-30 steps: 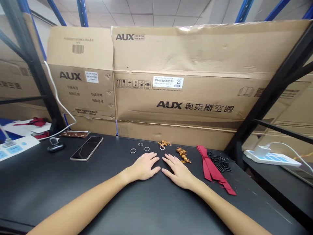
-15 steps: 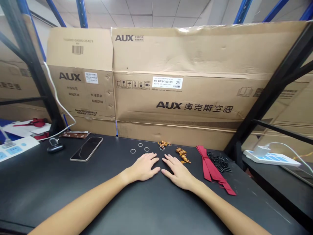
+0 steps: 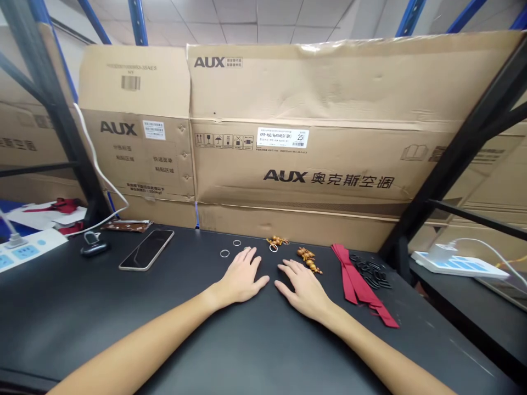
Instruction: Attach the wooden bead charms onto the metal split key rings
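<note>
My left hand (image 3: 241, 277) lies palm down over the black table (image 3: 230, 351), fingers stretched out and holding nothing. Its fingertips partly cover one metal ring; two more thin rings, one of them a silver ring (image 3: 224, 253), lie just beyond it. To the right, my right hand (image 3: 303, 288) is also flat, with its fingers apart and nothing in them. Close past its fingertips is a brown beaded ornament (image 3: 308, 259). A second such ornament (image 3: 276, 241) sits farther back, with a pale ring (image 3: 273, 248) in front of it.
Red ribbon strips (image 3: 358, 285) and a pile of black clasps (image 3: 370, 271) lie at the right. A phone (image 3: 147, 250), a small black case (image 3: 94, 247) and a power strip (image 3: 31, 248) are at the left. Cardboard (image 3: 288, 164) walls off the back between dark posts.
My left hand has turned slightly and its fingers have shifted left, over one ring. My right hand has moved a little to the right. The objects on the table stay in place.
</note>
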Demonstrator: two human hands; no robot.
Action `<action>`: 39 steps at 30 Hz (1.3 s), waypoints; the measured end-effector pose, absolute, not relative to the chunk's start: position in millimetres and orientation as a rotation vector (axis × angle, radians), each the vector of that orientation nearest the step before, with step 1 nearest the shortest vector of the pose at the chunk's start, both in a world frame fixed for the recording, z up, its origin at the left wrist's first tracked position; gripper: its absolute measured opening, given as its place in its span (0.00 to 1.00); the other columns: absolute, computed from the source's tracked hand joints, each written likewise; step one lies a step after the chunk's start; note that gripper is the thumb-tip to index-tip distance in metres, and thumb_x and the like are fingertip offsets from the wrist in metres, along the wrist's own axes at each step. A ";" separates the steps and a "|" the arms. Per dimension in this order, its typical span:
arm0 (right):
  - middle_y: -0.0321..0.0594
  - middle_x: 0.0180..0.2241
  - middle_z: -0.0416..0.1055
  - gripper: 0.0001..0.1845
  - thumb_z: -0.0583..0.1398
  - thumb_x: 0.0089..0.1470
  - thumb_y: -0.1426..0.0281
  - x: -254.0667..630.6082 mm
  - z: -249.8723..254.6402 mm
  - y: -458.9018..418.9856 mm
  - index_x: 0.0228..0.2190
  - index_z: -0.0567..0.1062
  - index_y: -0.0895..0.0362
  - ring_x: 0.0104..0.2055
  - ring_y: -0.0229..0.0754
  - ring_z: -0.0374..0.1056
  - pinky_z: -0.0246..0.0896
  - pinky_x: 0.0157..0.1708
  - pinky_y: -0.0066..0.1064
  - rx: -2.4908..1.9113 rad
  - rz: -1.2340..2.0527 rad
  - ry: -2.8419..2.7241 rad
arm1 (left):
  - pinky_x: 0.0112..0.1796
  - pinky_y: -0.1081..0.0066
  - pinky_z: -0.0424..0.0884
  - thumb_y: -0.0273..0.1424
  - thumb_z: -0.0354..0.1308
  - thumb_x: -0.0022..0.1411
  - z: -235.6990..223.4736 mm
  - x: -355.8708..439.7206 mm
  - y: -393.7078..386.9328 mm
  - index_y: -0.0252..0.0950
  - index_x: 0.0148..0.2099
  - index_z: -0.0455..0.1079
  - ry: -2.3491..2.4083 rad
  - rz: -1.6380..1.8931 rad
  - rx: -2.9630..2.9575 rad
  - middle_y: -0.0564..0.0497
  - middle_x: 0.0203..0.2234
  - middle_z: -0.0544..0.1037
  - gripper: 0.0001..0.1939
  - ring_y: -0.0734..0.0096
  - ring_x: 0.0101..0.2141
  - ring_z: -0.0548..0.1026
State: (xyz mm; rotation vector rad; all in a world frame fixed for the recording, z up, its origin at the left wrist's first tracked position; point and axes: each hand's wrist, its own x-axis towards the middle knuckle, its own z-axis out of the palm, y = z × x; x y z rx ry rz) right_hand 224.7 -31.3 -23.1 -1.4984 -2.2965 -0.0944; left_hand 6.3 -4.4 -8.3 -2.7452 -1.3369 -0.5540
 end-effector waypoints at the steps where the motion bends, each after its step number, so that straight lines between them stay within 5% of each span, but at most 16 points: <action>1: 0.50 0.56 0.65 0.22 0.52 0.60 0.62 226.1 -22.1 -30.2 0.52 0.70 0.58 0.58 0.54 0.58 0.55 0.55 0.48 -1.544 -0.198 -2.240 | 0.59 0.54 0.53 0.48 0.47 0.64 -10.2 6.6 -3.3 0.25 0.59 0.62 -1.408 -0.559 -2.705 0.32 0.61 0.57 0.33 0.47 0.62 0.53; 4: 0.53 0.52 0.68 0.20 0.52 0.55 0.74 232.2 -18.8 -26.7 0.49 0.72 0.61 0.53 0.57 0.62 0.60 0.48 0.48 -1.702 -0.488 -2.127 | 0.59 0.52 0.53 0.49 0.47 0.64 -13.9 7.1 -0.7 0.22 0.59 0.61 -1.532 -0.555 -2.674 0.30 0.60 0.60 0.35 0.43 0.61 0.55; 8: 0.58 0.49 0.69 0.16 0.55 0.51 0.77 238.1 -18.4 -23.8 0.42 0.75 0.63 0.46 0.60 0.64 0.62 0.41 0.47 -1.854 -0.597 -2.139 | 0.57 0.55 0.57 0.43 0.48 0.66 -9.2 5.9 -2.4 0.28 0.58 0.62 -1.287 -0.614 -2.826 0.36 0.57 0.66 0.26 0.50 0.59 0.61; 15: 0.57 0.50 0.68 0.18 0.52 0.52 0.78 226.9 -25.3 -30.7 0.43 0.75 0.65 0.50 0.55 0.63 0.62 0.50 0.45 -1.521 -0.317 -2.232 | 0.48 0.64 0.68 0.33 0.50 0.67 -1.5 5.8 -5.6 0.36 0.53 0.65 -0.926 -0.659 -3.012 0.45 0.47 0.74 0.14 0.61 0.47 0.73; 22: 0.50 0.57 0.61 0.22 0.52 0.51 0.78 224.0 -21.6 -35.6 0.48 0.70 0.58 0.54 0.48 0.61 0.62 0.53 0.44 -1.175 0.008 -2.204 | 0.48 0.68 0.68 0.30 0.49 0.68 -3.3 6.7 -2.4 0.36 0.49 0.69 -0.882 -0.691 -3.042 0.46 0.42 0.75 0.11 0.65 0.44 0.74; 29: 0.52 0.54 0.64 0.19 0.53 0.49 0.79 229.6 -23.5 -28.2 0.42 0.75 0.58 0.56 0.50 0.62 0.62 0.53 0.45 -1.117 0.101 -2.215 | 0.39 0.70 0.70 0.27 0.46 0.68 -2.3 10.2 -5.3 0.34 0.41 0.69 -0.921 -0.609 -2.979 0.47 0.35 0.74 0.10 0.67 0.36 0.74; 35: 0.50 0.56 0.63 0.28 0.53 0.41 0.82 231.2 -18.7 -30.6 0.46 0.73 0.58 0.57 0.48 0.62 0.60 0.56 0.43 -1.112 0.194 -2.254 | 0.37 0.69 0.69 0.28 0.46 0.68 1.4 9.3 -7.8 0.34 0.39 0.66 -0.971 -0.592 -2.975 0.47 0.35 0.72 0.08 0.66 0.34 0.73; 39: 0.50 0.55 0.65 0.23 0.51 0.48 0.81 231.2 -19.9 -27.7 0.44 0.75 0.57 0.55 0.47 0.64 0.62 0.54 0.42 -1.093 0.169 -2.240 | 0.37 0.70 0.68 0.29 0.48 0.68 4.5 7.8 -8.3 0.35 0.37 0.65 -0.987 -0.614 -3.016 0.48 0.34 0.72 0.07 0.67 0.33 0.73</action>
